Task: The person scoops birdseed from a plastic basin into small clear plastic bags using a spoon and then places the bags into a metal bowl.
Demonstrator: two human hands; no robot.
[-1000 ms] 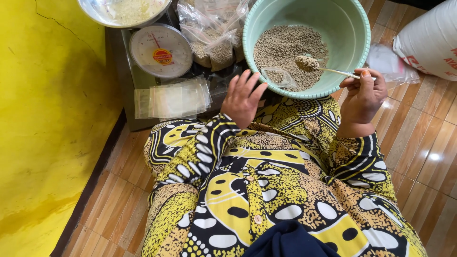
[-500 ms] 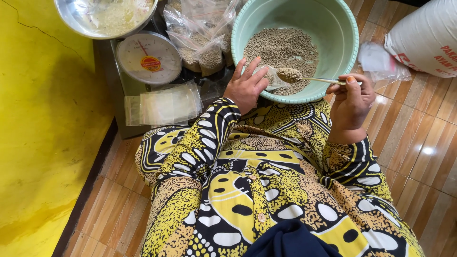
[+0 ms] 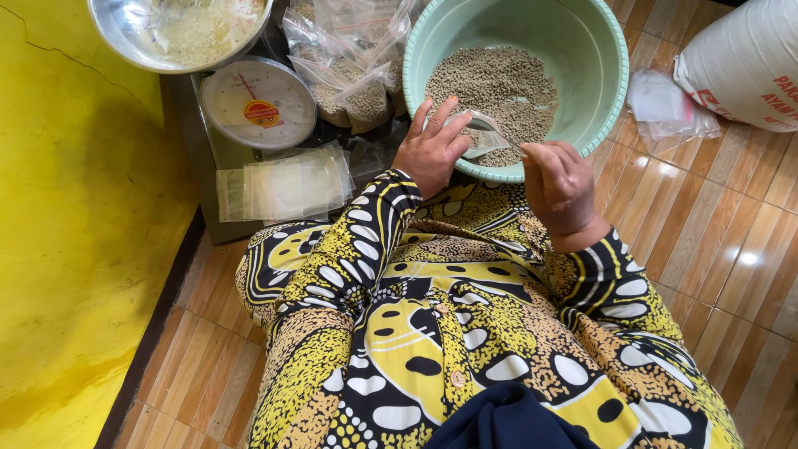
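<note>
On a floor of glossy wood-pattern tiles [image 3: 715, 241] beside a bright yellow wall [image 3: 75, 233], a seated person in a yellow, black and white patterned dress [image 3: 432, 333] works over a pale green bowl [image 3: 611, 91] of small grey-brown pellets [image 3: 495, 83]. The bowl sits just past the knees, close enough for both hands to meet at its near rim without stretching.

The left hand [image 3: 431, 150] reaches forward with its wrist over the rim, fingers spread, its grip pinching a small clear plastic bag [image 3: 486, 137] so that the mouth sits open above the pellets; any spill would fall back into the bowl. The right hand [image 3: 559, 179] is curled, knuckles up, its grip closed narrowly on something thin at the bag's mouth; what it holds cannot be made out, as the fingers hide it.

A dial scale [image 3: 258, 104] stands to the left within arm's reach, with a steel pan [image 3: 116, 29] beyond it. Filled bags [image 3: 353, 91] are heaped between scale and bowl, and a flat stack of empty bags [image 3: 287, 187] lies below the scale. A white sack [image 3: 748, 66] rests at far right.
</note>
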